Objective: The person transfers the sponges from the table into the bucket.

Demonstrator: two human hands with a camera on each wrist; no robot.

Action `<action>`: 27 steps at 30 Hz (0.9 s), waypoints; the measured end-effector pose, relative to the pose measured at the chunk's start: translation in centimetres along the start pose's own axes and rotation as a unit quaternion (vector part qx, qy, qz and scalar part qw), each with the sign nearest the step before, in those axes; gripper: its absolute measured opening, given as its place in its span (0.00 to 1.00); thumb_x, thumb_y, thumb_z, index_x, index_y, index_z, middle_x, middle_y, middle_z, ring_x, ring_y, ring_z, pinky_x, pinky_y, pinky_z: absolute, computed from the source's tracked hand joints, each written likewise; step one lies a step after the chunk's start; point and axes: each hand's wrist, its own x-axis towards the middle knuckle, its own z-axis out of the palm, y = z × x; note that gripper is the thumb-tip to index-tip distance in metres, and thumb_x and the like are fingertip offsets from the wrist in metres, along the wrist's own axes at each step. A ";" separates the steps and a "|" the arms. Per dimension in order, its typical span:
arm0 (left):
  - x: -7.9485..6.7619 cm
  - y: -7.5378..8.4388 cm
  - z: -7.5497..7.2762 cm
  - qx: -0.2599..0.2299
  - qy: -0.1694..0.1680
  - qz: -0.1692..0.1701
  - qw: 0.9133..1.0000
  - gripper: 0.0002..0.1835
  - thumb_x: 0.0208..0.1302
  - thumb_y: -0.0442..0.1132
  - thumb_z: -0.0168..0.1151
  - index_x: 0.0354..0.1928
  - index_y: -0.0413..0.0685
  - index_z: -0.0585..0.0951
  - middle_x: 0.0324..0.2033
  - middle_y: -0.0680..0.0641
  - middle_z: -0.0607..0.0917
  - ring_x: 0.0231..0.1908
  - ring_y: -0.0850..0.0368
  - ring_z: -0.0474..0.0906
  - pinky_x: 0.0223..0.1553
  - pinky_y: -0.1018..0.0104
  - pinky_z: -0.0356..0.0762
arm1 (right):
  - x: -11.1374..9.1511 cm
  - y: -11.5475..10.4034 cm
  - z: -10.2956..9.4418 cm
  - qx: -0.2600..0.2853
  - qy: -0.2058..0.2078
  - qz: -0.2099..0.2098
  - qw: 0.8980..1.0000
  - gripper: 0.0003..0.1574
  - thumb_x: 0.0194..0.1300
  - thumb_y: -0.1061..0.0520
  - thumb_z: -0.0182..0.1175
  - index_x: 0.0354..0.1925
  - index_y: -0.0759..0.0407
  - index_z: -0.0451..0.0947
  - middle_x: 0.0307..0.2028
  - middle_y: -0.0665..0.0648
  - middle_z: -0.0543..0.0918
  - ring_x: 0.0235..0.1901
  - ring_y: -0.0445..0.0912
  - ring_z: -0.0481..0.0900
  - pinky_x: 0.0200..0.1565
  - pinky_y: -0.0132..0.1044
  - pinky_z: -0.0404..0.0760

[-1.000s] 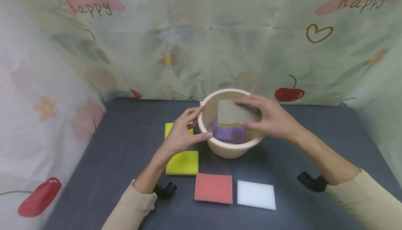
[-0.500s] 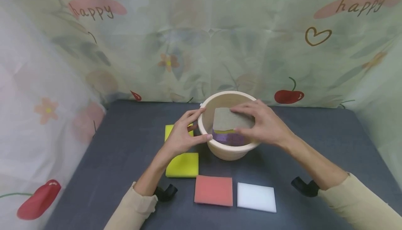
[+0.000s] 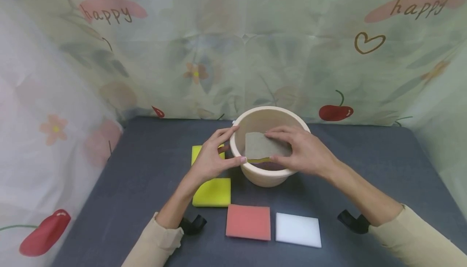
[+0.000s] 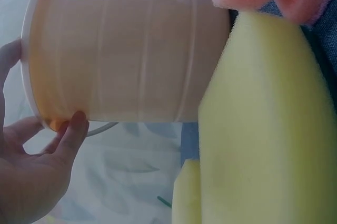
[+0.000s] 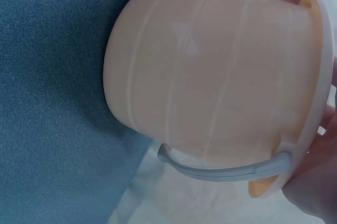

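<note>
In the head view a cream bucket stands upright on the dark table. My left hand holds its rim at the left, thumb on the near side and fingers farther back. With fingers and thumb along opposite edges, my right hand grips a grey-topped sponge inside the bucket mouth. A thin yellow layer shows under the grey face. Below it, the purple sponge in the bucket is almost wholly hidden. The right wrist view shows the bucket's outer wall, with the right hand partly hidden behind the rim.
Left of the bucket lie two yellow sponges, the nearer one and a farther one partly behind the left hand. A red sponge and a white sponge lie in front. The bucket's grey handle hangs down. Patterned cloth surrounds the table.
My right hand has lowered the grey-topped sponge deeper into the bucket and a little left, covering the purple sponge. The left hand keeps its place at the rim.
</note>
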 end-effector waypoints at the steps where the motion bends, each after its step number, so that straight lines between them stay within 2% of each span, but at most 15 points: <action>1: 0.0 0.1 0.0 0.000 0.000 -0.001 1.000 0.46 0.54 0.41 0.77 0.74 0.53 0.65 0.67 0.44 0.68 0.65 0.47 0.69 0.62 0.53 0.73 | 0.0 0.0 0.0 -0.002 0.001 -0.001 1.000 0.36 0.56 0.47 0.72 0.62 0.54 0.79 0.59 0.54 0.79 0.59 0.50 0.76 0.52 0.49 0.79; 5: -0.1 -0.1 0.0 0.002 0.000 0.004 1.000 0.45 0.54 0.43 0.77 0.74 0.55 0.66 0.66 0.46 0.69 0.64 0.48 0.69 0.61 0.53 0.74 | -0.1 -0.2 0.1 -0.010 -0.001 -0.003 1.000 0.35 0.56 0.48 0.72 0.61 0.53 0.80 0.58 0.53 0.80 0.56 0.49 0.78 0.50 0.47 0.80; 7: 0.0 -0.8 0.1 0.002 0.003 0.009 1.000 0.45 0.53 0.46 0.78 0.74 0.60 0.66 0.66 0.49 0.69 0.64 0.51 0.69 0.61 0.55 0.74 | -0.2 -0.2 0.2 -0.016 -0.002 -0.002 1.000 0.35 0.55 0.47 0.73 0.60 0.53 0.80 0.57 0.52 0.80 0.56 0.48 0.78 0.50 0.47 0.80; 9: 0.0 -0.9 0.1 0.005 0.005 0.011 1.000 0.45 0.53 0.47 0.78 0.73 0.61 0.67 0.65 0.51 0.69 0.63 0.53 0.70 0.60 0.56 0.75 | -0.2 -0.3 0.2 -0.022 -0.004 0.000 1.000 0.35 0.54 0.46 0.73 0.60 0.53 0.80 0.57 0.52 0.80 0.56 0.48 0.78 0.50 0.47 0.80; 21: 0.0 -0.9 0.0 0.003 0.007 0.011 1.000 0.44 0.53 0.48 0.78 0.73 0.62 0.68 0.64 0.55 0.70 0.62 0.57 0.70 0.60 0.58 0.75 | -0.1 -0.4 0.1 -0.027 -0.034 -0.012 0.999 0.37 0.53 0.43 0.75 0.60 0.52 0.80 0.57 0.52 0.81 0.58 0.49 0.77 0.54 0.50 0.79; 27: 0.0 -0.9 0.1 0.001 0.006 0.011 1.000 0.45 0.53 0.48 0.78 0.73 0.61 0.67 0.64 0.54 0.70 0.62 0.56 0.70 0.60 0.57 0.75 | -0.1 -0.2 0.0 -0.020 -0.036 -0.017 0.999 0.36 0.54 0.43 0.75 0.60 0.51 0.80 0.57 0.52 0.81 0.57 0.48 0.77 0.55 0.51 0.78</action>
